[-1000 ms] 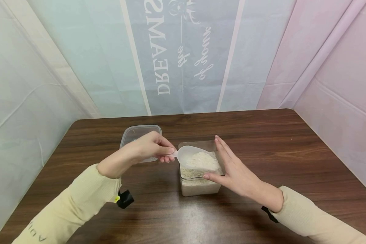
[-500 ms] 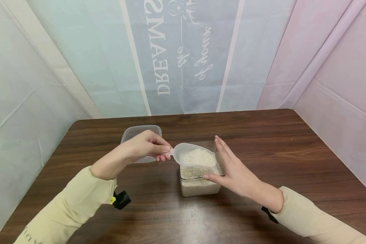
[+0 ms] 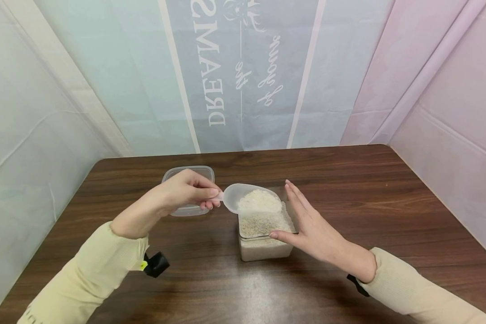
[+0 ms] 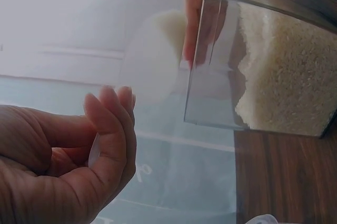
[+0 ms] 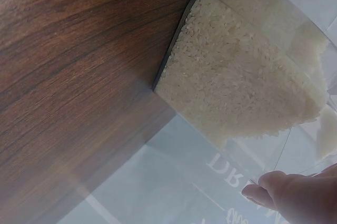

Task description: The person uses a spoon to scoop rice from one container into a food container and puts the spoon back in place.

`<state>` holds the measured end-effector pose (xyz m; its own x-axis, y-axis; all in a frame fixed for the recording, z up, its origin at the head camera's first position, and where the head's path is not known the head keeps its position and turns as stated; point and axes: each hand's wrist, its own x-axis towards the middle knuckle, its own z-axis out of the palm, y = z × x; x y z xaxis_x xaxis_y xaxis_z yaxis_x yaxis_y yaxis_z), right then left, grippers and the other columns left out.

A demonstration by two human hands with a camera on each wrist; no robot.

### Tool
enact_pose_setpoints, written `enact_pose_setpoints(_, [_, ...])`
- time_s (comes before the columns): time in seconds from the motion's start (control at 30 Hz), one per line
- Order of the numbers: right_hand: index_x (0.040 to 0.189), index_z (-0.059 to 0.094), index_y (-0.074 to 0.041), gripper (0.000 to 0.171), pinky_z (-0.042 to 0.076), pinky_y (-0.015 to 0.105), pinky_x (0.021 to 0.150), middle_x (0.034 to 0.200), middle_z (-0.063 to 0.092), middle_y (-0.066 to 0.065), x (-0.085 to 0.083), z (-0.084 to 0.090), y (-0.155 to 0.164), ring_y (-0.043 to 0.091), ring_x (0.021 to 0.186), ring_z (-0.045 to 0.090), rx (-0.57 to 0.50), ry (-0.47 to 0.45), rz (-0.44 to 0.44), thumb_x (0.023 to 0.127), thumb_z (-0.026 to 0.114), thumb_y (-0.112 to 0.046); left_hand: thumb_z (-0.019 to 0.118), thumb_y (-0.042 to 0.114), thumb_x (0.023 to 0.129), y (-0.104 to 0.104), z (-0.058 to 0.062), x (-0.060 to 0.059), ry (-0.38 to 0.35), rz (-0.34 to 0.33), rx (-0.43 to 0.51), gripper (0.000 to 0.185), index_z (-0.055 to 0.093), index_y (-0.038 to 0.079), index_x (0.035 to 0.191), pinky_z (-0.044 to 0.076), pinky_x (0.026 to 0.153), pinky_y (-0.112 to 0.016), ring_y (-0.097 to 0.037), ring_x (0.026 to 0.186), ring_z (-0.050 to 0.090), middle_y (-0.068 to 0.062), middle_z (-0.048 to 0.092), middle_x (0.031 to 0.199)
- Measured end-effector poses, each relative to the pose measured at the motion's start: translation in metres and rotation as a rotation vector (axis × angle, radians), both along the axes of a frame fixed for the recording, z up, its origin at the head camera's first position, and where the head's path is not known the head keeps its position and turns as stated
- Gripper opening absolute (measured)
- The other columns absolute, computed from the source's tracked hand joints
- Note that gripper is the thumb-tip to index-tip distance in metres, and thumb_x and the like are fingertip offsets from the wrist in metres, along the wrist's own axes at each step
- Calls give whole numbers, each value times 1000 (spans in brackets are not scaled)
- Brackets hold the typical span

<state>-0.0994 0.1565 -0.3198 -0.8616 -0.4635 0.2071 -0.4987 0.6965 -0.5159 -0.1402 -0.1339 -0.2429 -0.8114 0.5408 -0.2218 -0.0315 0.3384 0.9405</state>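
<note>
The left hand (image 3: 186,191) pinches the handle of a rice-filled scoop (image 3: 249,202) held level so nothing spills, now lifted clear above the square rice container (image 3: 265,245) on the table (image 3: 389,216) rather than dipped in it, while the right hand (image 3: 312,229), fingers straight, braces the container's side
</note>
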Motion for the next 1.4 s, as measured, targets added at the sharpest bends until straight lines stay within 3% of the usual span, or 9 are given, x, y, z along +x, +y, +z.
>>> enact_pose_setpoints(0.73, [146, 5, -5, 99, 29, 50, 101, 152, 3, 5, -1, 1, 0, 29, 135, 19, -9, -22, -6, 80, 63, -51, 50, -1, 91, -28, 6, 4, 12, 111, 53, 31, 49, -23, 112, 49, 63, -19, -5, 66, 56, 0, 64, 75])
enact_pose_setpoints(1.4, [146, 1, -10, 98, 29, 50, 101, 152, 3, 5, 0, -2, 1, 29, 135, 19, -12, -21, 1, 81, 62, -51, 53, 3, 91, -58, -1, 2, 28, 177, 67, 32, 49, -23, 110, 50, 66, -19, -6, 69, 58, 0, 66, 79])
